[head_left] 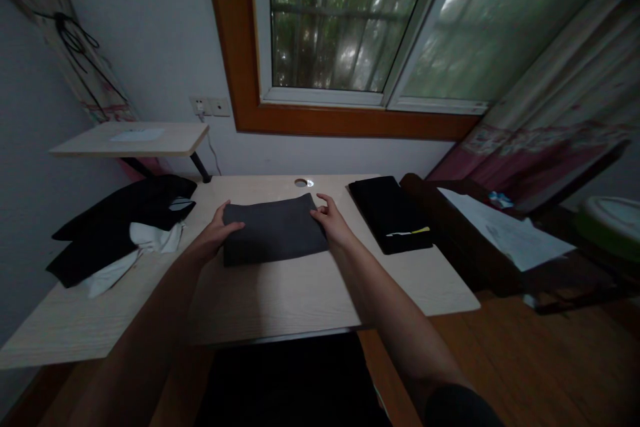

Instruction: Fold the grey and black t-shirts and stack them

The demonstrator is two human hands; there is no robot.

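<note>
A folded dark grey cloth (273, 232) lies flat in the middle of the light wooden desk (300, 293). My left hand (220, 227) rests on the cloth's left edge, thumb lying on top of the fabric. My right hand (333, 220) touches the cloth's right edge, fingers spread and slightly raised. Neither hand has lifted the cloth; it stays flat on the desk.
A heap of black and white garments (120, 230) lies at the desk's left. A folded black item with a tag (390, 213) sits to the right. A dark side table with papers (505, 233) stands further right. A small shelf (133, 138) is mounted at the back left wall.
</note>
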